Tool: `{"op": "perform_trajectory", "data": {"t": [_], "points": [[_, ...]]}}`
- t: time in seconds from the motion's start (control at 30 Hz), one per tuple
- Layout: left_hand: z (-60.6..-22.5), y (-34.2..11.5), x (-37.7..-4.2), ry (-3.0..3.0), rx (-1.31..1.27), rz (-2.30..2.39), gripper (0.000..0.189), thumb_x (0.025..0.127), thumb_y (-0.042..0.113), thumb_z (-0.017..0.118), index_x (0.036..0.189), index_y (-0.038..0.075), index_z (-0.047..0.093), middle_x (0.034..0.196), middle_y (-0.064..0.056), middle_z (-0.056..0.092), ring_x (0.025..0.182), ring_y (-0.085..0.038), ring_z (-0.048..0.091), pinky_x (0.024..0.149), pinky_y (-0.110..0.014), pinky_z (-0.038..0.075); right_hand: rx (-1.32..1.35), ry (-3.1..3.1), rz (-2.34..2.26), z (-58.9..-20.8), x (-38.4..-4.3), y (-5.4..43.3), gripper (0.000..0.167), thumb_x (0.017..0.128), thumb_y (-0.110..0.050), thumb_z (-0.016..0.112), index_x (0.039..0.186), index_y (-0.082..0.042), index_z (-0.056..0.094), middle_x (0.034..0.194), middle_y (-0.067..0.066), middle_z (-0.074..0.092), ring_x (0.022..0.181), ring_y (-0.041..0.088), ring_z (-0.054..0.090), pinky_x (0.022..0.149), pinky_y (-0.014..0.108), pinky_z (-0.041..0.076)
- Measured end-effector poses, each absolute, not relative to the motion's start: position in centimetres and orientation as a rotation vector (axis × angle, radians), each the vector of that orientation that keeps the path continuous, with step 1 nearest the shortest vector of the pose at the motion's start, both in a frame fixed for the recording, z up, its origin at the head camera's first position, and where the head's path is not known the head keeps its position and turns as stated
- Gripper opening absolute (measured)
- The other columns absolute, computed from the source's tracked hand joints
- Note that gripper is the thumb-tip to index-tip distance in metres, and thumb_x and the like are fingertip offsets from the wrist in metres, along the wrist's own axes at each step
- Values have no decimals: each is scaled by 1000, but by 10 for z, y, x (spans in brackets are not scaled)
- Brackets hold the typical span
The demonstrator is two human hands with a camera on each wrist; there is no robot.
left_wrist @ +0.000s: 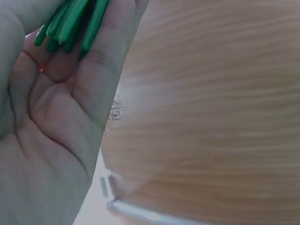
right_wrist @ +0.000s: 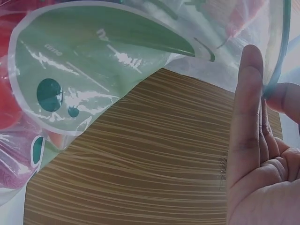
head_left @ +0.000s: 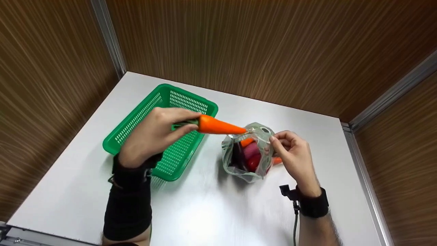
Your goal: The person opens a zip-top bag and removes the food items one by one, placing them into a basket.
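Wood-grain walls [head_left: 218, 51] enclosed the white table [head_left: 245, 205], over which the left hand [head_left: 153, 135] pinched a carrot [head_left: 220, 126] by its green stalks [head_left: 187, 123] between thumb and fingers, its tip at the far rim of a printed clear plastic bag [right_wrist: 105, 56], though contact there could not be told. The right hand [head_left: 293, 153] pinched the bag's edge between thumb and forefinger, holding its mouth open above a dark purple vegetable [head_left: 240, 157] and a red one [head_left: 254, 163], while a green basket [head_left: 213, 108] stood to the left, partly behind the left forearm and hand.
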State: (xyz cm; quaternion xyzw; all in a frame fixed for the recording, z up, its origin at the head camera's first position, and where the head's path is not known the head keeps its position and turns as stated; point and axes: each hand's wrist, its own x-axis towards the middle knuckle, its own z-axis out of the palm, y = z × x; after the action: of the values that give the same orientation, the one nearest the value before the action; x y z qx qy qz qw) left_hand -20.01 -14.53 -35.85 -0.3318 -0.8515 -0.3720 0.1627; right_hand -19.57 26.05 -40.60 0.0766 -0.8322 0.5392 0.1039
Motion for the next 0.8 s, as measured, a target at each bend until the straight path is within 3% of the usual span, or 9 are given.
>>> {"op": "perform_trajectory", "data": {"t": [0.27, 0.43, 0.6, 0.8], "points": [[-364, -164, -214, -2527, -599, -1008, 46, 111, 21, 83, 154, 6, 77, 148, -17, 83, 141, -39, 79, 121, -57, 63, 235, -2454, 1597, -405, -197, 262, 10, 111, -2, 77, 108, 8, 77, 81, -3, 81, 70, 7, 77, 66, 23, 68], [-377, -157, -240, -2715, -464, -901, 42, 113, 19, 79, 153, 3, 77, 149, -20, 81, 137, -41, 79, 121, -58, 63, 234, -2457, 1585, -406, -197, 263, 10, 111, -1, 76, 108, 9, 77, 81, -3, 80, 70, 7, 77, 67, 22, 68], [-394, -145, -262, -2835, -419, -823, 36, 114, 20, 79, 146, 3, 81, 139, -19, 85, 116, -35, 80, 109, -55, 67, 234, -2449, 1592, -407, -196, 264, 10, 111, 0, 76, 108, 9, 76, 81, -3, 81, 71, 7, 78, 68, 23, 69], [-415, -128, -279, -2916, -438, -692, 21, 114, 18, 79, 125, 1, 86, 117, -17, 88, 94, -31, 76, 89, -51, 67, 241, -2445, 1605, -407, -196, 264, 10, 111, 0, 76, 107, 9, 76, 81, -3, 81, 71, 7, 78, 68, 25, 69]]}}
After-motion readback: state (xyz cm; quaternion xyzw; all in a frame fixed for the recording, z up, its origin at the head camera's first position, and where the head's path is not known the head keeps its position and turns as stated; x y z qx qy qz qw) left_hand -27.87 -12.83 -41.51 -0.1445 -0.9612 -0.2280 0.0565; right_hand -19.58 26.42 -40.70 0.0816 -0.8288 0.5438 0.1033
